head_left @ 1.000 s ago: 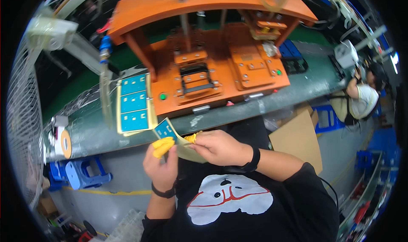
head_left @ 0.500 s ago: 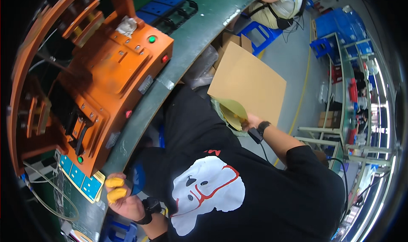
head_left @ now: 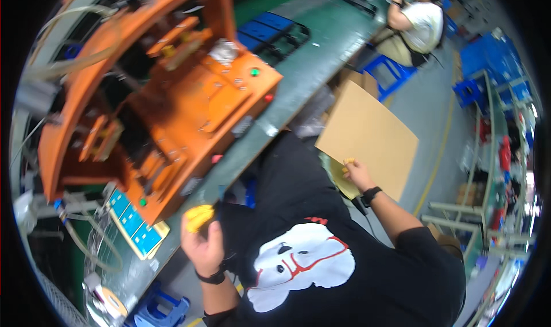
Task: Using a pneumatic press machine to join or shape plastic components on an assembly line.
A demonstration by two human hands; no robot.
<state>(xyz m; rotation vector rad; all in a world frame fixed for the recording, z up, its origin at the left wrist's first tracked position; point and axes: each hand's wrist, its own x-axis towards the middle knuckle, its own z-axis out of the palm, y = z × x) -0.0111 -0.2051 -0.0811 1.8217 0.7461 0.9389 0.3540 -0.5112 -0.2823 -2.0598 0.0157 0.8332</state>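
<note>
My left hand (head_left: 204,246) is raised palm-up beside the bench edge, with yellow finger covers (head_left: 200,217) on its fingertips. Its thumb stands apart from the fingers, and nothing shows in the grip. On my right, my right hand (head_left: 360,177) also wears yellow fingertip covers. Its fingers are curled close together above a pale yellow-green sheet or bag (head_left: 340,183); whether they pinch anything is too blurred to tell. That sheet lies beside my leg, against a large tan cardboard panel (head_left: 373,134). An orange press machine (head_left: 189,114) stands on the bench, up from my left hand.
Blue-and-cream panels (head_left: 135,223) lie on the green bench (head_left: 321,54) by the machine. Black frames with blue panels (head_left: 270,31) sit farther along. A person (head_left: 416,25) sits beyond on a blue stool (head_left: 390,74). Shelving (head_left: 479,155) lines the right side.
My left hand has risen and turned its palm up. My right hand has come off the sheet's curled edge, which has dropped lower. The whole view has shifted, moving the scene rightward.
</note>
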